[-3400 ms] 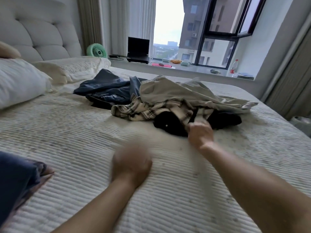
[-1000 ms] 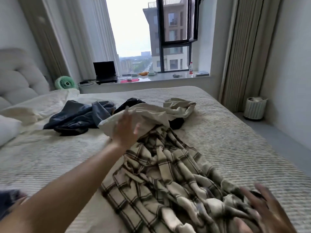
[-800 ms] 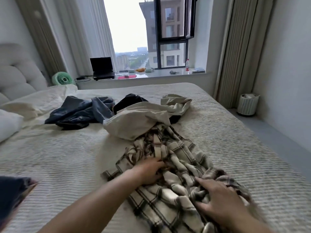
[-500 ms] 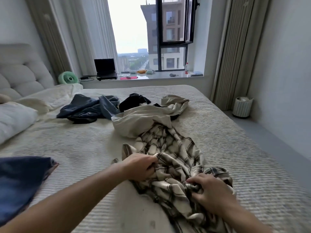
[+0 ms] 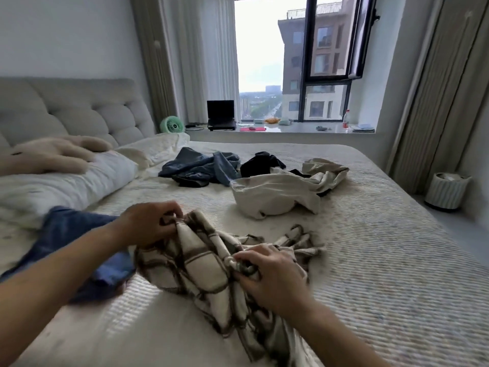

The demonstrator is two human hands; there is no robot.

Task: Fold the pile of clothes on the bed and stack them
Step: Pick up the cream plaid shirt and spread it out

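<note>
While the left hand (image 5: 152, 225) and right hand (image 5: 267, 276) each gripped a bunched edge of the plaid shirt (image 5: 201, 266), it had come clear of the beige garment (image 5: 272, 197) beyond them (half a second earlier, touching), so spreading looked next.

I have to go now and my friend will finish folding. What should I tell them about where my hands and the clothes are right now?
Left hand: grips the plaid shirt at its upper edge.
Right hand: grips the same shirt lower down, in the bunched middle.
The shirt is crumpled on the bed right in front, not folded yet.
A blue garment lies at the left, partly under the left arm; I cannot tell if it is folded.
Farther back, loose: beige garment, black garment, jeans.
Done: shirt pulled out of the pile.
Left: fold the shirt, then the other three, and stack them.
</note>
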